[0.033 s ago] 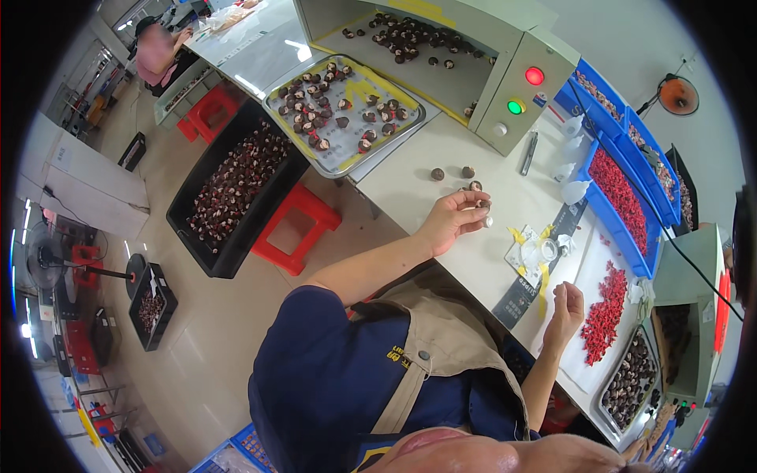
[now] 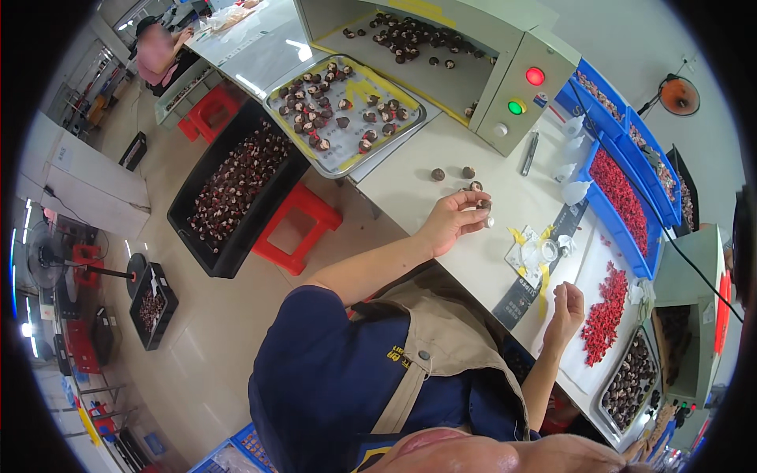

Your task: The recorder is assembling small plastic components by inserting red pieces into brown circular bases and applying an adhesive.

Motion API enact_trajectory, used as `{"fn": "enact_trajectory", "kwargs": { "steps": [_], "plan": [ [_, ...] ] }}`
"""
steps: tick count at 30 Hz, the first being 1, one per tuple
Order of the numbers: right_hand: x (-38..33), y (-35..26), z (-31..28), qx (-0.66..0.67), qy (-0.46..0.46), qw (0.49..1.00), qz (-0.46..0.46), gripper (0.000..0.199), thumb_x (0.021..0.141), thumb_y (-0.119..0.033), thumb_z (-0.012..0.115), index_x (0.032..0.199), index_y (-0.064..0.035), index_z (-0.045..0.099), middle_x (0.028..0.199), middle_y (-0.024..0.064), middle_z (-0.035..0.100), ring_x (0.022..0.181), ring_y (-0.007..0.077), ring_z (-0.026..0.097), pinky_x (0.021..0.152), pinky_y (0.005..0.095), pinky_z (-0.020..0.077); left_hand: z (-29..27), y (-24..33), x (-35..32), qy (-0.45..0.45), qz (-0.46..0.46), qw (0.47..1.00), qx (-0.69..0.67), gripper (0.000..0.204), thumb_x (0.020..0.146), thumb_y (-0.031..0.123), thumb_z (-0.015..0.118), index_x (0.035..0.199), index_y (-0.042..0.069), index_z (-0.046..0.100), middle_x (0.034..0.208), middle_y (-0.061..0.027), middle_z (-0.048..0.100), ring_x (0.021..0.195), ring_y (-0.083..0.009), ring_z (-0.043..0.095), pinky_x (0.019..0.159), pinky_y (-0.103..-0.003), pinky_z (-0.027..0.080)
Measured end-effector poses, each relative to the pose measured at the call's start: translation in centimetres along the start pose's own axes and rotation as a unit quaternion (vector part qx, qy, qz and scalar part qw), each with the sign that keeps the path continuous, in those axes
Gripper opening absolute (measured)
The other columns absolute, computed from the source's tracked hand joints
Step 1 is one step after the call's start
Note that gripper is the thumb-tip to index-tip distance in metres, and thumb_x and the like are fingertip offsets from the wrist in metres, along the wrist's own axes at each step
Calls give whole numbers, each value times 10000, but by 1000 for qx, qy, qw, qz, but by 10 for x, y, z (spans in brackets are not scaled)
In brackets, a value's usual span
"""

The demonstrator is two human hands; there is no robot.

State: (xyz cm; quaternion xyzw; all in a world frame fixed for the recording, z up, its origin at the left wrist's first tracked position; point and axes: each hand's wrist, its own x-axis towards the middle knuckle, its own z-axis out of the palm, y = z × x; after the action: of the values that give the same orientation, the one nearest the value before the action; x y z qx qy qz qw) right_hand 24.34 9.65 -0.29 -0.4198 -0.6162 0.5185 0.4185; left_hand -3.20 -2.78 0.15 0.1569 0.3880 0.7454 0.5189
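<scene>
Thumb and fingers of the left hand (image 2: 456,222) clamp a small brown ball (image 2: 484,205), left of the taped fixture (image 2: 547,251) — apparently a holding step. The right hand (image 2: 567,309), near red pieces (image 2: 604,315), has fingertips together, nothing visible between — the next move likely calls for steadiness.

Lit brightly and evenly across the white worktop (image 2: 402,177), with only soft, faint shadows, and with white glare thrown back in patches from the grey table (image 2: 264,59) and in thin streaks from the pale floor (image 2: 189,339). Glowing vividly at the red lamp (image 2: 535,76) and the green lamp (image 2: 516,106), but dimmer inside the cabinet (image 2: 418,77). Bent into curves toward a black circular rim, fairly crisp around the middle, softer and less readable along the far left, and smeared over the distant person's head (image 2: 155,38).
</scene>
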Motion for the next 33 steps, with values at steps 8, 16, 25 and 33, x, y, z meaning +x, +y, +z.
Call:
{"fn": "enact_trajectory", "kwargs": {
  "steps": [8, 16, 25, 33],
  "plan": [
    [5, 3, 2, 34, 12, 999, -26, 151, 875, -118, 616, 971, -1, 604, 850, 25, 594, 798, 95, 539, 748, 230, 427, 14, 8, -5, -32, -8, 999, -35, 264, 880, 84, 591, 1143, 90, 574, 1090, -32, 607, 925, -72, 593, 757, -187, 500],
    [1, 14, -4, 19, 86, 994, -61, 149, 882, -119, 604, 967, 4, 603, 845, 28, 597, 794, 92, 539, 748, 229, 430, 33, 12, -6, -49, 3, 998, -28, 273, 894, 97, 570, 1167, 77, 565, 1095, -47, 614, 936, -73, 591, 776, -199, 495],
    [5, 10, -1, 21, 78, 997, -20, 133, 867, -90, 603, 954, 10, 607, 868, 43, 617, 815, 105, 565, 755, 234, 441, 42, 29, 6, -65, 59, 994, -62, 348, 920, 67, 508, 1264, 18, 492, 1207, -114, 560, 1018, -105, 583, 794, -169, 512],
    [5, 5, -5, 65, 65, 996, -11, 125, 861, -68, 625, 967, -5, 607, 862, 20, 618, 792, 73, 563, 738, 199, 437, 44, 25, 13, -86, 40, 989, -111, 351, 935, 76, 480, 1281, 20, 462, 1201, -130, 552, 1136, -141, 519, 801, -179, 534]
  ]
}}
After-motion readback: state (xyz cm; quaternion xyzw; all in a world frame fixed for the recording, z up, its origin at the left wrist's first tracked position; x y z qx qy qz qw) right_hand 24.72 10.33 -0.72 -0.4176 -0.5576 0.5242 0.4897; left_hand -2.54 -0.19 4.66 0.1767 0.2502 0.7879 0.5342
